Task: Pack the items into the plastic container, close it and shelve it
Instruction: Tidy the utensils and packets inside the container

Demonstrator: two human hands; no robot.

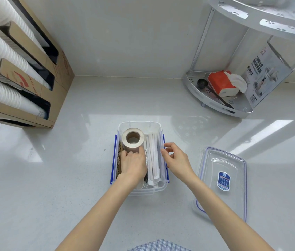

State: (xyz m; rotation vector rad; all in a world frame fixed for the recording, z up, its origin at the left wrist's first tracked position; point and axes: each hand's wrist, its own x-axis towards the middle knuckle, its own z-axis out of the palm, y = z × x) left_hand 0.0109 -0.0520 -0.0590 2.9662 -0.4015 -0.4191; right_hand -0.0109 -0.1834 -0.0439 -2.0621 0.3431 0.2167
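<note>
While packing is still in hand, the scene is read near to far as follows
Left hand (133,163): laid inside the plastic container (140,125), fingers curled against the lower side of the tape roll (133,139); whether it is gripped or only pushed cannot be told
Right hand (174,159): fingers pinched at the container's right wall, beside the paper-wrapped sticks (153,160)
Step advice: the roll is judged best seated below the rim, the wall steadied, so the lid can close flat
Lid (222,180): lying on the counter (70,178) just right of the container, well within reach
Obstructions: none seen between container and lid
Corner rack (215,104): far right, holding a tissue box (221,84); a likely shelf, partly filled
Cup dispenser (52,73): far left, well apart
</note>
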